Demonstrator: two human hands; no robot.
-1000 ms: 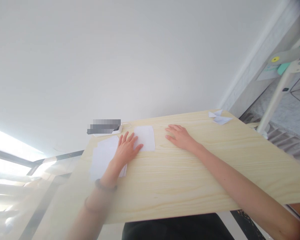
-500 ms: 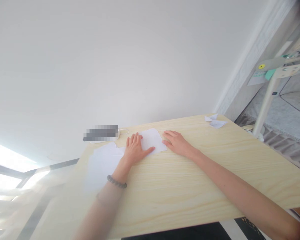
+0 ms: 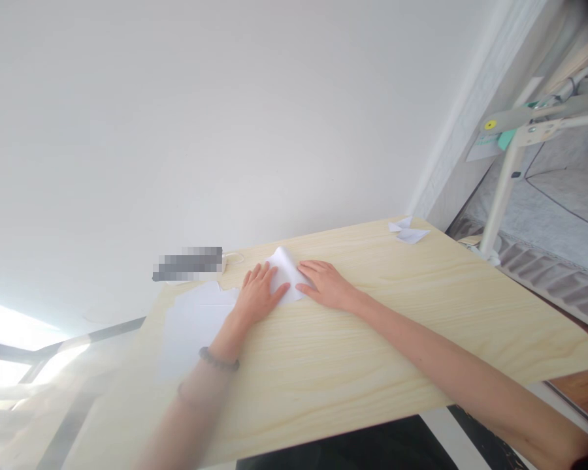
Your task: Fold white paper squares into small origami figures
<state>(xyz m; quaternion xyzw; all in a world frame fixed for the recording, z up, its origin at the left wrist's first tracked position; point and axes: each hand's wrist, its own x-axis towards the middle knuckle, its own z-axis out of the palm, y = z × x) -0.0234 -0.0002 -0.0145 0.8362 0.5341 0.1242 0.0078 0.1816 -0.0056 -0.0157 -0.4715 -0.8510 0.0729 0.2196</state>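
Lays the left hand [image 3: 255,295] low over the left side of a small sheet of white paper [image 3: 283,275], with fingers fanned wide and thumb stretched out across the smooth surface. Rests the right hand [image 3: 329,287] at the opposite edge of the same sheet, with fingers nearly straight and close together and thumb parted from them; cannot tell whether pinching that edge or merely touching it. Has the sheet between both hands, toward the far side of a pale wooden tabletop [image 3: 353,359] with long, wavy grain. Curves at the far end into a soft, narrowing tip, broader toward the near side.

To the left, partly behind the left forearm, loose white sheets [image 3: 191,326], thin, flat and hazy with glare. Just beyond them, a pixelated dark object [image 3: 189,263] beside a thin, looping white cable [image 3: 235,258]. At the far right corner, folded white paper pieces [image 3: 412,236], sharply creased and pointed. Around the left wrist, a dark beaded bracelet [image 3: 219,360]. Behind, a matte grey-white wall [image 3: 274,117]; off to the right, a pale tubular frame [image 3: 500,196] and pleated grey fabric [image 3: 543,282].
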